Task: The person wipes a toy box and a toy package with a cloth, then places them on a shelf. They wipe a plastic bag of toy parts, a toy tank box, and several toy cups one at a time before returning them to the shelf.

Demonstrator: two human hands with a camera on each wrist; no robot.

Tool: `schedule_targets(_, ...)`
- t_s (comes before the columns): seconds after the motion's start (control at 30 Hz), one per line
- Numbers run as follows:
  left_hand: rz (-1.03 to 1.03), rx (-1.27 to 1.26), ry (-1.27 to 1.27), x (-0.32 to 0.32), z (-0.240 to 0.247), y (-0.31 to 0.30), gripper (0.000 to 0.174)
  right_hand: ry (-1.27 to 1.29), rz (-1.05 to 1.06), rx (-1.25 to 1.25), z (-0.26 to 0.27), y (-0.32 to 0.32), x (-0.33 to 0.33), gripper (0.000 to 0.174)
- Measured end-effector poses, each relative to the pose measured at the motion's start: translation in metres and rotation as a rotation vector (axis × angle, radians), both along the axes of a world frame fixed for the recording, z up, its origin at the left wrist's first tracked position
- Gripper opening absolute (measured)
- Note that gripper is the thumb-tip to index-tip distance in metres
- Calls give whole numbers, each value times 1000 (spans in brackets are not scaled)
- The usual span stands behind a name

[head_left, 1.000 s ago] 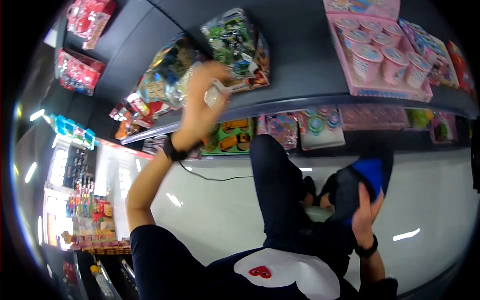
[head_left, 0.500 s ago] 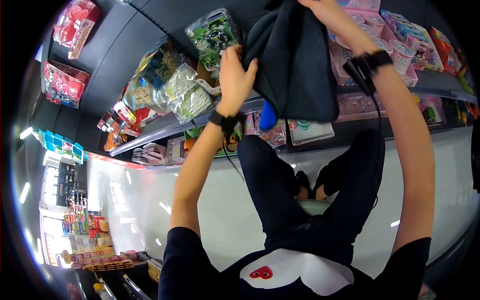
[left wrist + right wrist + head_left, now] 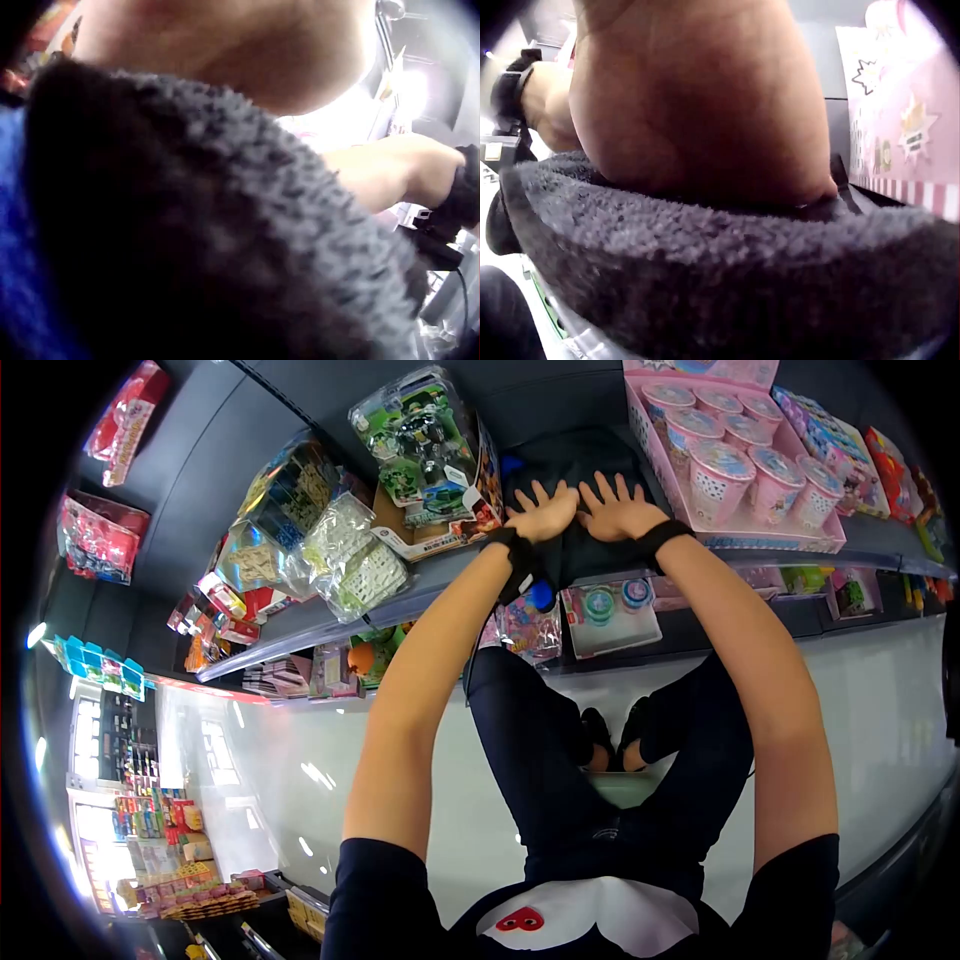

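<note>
A dark cloth (image 3: 590, 458) with blue patches lies on the shelf between a box of toy packs (image 3: 430, 460) and a pink tray of cups (image 3: 665, 430). Both hands rest on it with fingers spread: the left hand (image 3: 543, 512) by the toy box, the right hand (image 3: 618, 512) close beside it, nearer the pink tray. The left wrist view has the cloth's fuzzy edge (image 3: 247, 225) and a blue part under the left hand (image 3: 225, 45). In the right wrist view, the heel of the right hand (image 3: 705, 105) presses on the fuzzy cloth (image 3: 705, 232).
Clear plastic packs (image 3: 355, 560) lie left of the toy box at the shelf edge (image 3: 420, 592). A lower shelf holds a white tray (image 3: 615, 638) and bagged toys. Boxes (image 3: 830, 450) stand right of the cups. The person's knees are below the shelf.
The cloth, hanging from the raised right hand half a second ago, now lies on the shelf. The right hand has come down, and the left has moved right onto the cloth.
</note>
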State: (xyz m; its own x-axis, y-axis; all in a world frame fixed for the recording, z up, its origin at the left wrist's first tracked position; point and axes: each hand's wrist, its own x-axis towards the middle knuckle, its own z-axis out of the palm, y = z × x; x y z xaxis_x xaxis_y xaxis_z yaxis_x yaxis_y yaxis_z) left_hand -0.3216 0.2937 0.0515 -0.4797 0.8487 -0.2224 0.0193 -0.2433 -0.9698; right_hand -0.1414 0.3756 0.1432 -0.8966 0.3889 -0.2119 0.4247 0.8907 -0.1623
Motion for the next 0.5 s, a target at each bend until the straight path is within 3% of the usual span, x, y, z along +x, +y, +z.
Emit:
schedule_targets(0.07,-290,-432,726,-18,-15,19,80,-66,-31,-62,8,7,-18,70)
schedule_targets(0.13,-488,-669,1094,-13,24,38,79,-71,-85,-100,7,15,-41,70)
schedule_targets(0.17,-555,-719,1058,-14,39,42,71,-52,-133,-123,0,23,-57,70)
schedule_targets(0.27,-658,-803,896,-25,60,65,49,442,-428,-1159,-76,89,-119,63)
schedule_targets(0.3,-687,-806,956,-37,52,73,51,696,-850,-2027,-56,89,-117,62)
schedule_targets(0.37,-668,-764,966,-48,45,84,55,857,-1421,-2964,-30,98,-112,63)
schedule_targets(0.43,-576,-683,855,-41,55,85,62,953,-1345,-2506,-3,85,-106,54)
schedule_targets(0.5,-505,-610,790,-35,70,96,66,1181,-1225,-2728,-17,86,-114,60)
